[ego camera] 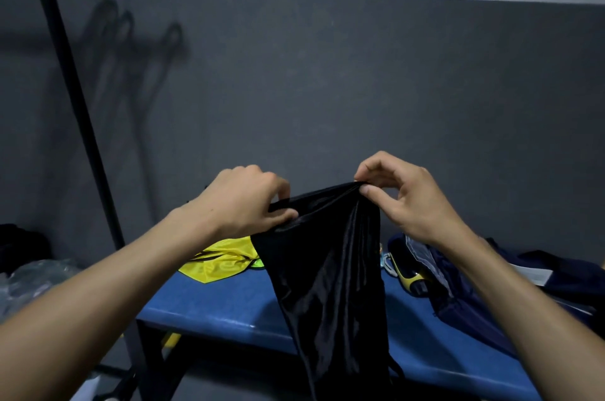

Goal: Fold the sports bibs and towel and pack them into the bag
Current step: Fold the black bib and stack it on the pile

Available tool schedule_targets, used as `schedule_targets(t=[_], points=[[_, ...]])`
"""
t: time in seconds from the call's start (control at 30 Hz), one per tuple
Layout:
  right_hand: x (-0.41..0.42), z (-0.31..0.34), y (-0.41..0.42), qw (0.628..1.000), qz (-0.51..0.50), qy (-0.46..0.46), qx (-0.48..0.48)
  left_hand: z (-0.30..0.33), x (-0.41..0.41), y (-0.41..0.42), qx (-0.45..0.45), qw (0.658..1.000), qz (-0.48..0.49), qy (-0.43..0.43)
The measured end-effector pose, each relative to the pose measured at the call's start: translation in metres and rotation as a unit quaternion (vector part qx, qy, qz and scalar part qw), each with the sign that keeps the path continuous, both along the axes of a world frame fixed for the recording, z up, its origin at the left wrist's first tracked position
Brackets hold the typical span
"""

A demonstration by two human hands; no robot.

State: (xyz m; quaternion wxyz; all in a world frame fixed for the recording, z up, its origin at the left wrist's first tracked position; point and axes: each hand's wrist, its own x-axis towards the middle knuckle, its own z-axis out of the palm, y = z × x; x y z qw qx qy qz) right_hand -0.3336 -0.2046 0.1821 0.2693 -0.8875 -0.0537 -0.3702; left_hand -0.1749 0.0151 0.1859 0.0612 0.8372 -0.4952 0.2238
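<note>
A shiny black cloth item (330, 276), either a bib or a bag, hangs in the air above the blue bench (229, 305). My left hand (242, 201) pinches its upper left edge. My right hand (409, 201) pinches the top right corner between thumb and forefinger. The cloth drapes down past the bench's front edge. A yellow bib (222, 261) lies crumpled on the bench behind the black cloth, partly hidden by it.
A dark navy bag (474, 296) lies open on the bench at right, with a yellow and black object (407, 276) by its mouth. A black pole (72, 99) slants up at left. Clear plastic (36, 279) sits at the left edge. A grey wall stands close behind.
</note>
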Motion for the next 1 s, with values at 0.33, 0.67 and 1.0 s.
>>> schedule_targets(t=[0.33,0.67,1.0], points=[[-0.003,-0.009,-0.005,0.994,-0.040,-0.026,-0.095,0.004,0.020,0.008,-0.059,0.975,-0.048,0.207],[0.008,-0.010,0.005,0.991,-0.047,-0.044,-0.114,-0.016,0.013,0.000,-0.082,0.984,-0.106,0.116],[0.005,-0.019,-0.004,0.994,-0.060,-0.022,-0.084,-0.006,0.026,0.005,-0.082,0.842,-0.161,0.508]])
